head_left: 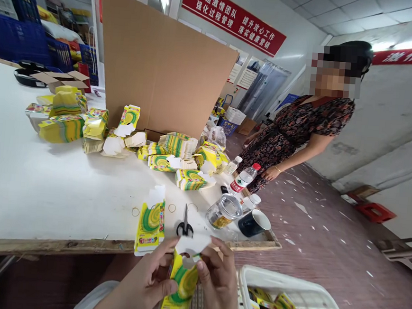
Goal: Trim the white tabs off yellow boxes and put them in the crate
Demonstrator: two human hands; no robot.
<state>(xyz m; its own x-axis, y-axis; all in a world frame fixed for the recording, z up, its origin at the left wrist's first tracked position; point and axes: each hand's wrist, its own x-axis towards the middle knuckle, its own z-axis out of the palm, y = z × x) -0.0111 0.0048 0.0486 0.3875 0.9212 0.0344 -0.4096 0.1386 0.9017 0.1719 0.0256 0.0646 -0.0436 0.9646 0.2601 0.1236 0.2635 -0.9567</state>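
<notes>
Both of my hands are closed on one yellow-and-green printed carton (pixel 181 286), held upright in front of me with its white top flap raised. My left hand (pixel 146 283) grips the carton's left side, thumb across its front. At the flap's right edge, my right hand (pixel 219 279) pinches with thumb and fingers. Just beyond lies a flat stack of like cartons (pixel 150 224) at the table's front edge. Black-handled scissors (pixel 185 226) rest on the table right behind the held carton, blades pointing away.
Bundles of flat cartons (pixel 178 145) lie along a large cardboard sheet (pixel 163 65). A clear jar (pixel 225 210), a dark mug (pixel 254 223) and a red-capped bottle (pixel 245 179) stand at the table's right corner. A white basket (pixel 309 286) below holds filled-looking cartons. A person (pixel 301 119) stands beyond.
</notes>
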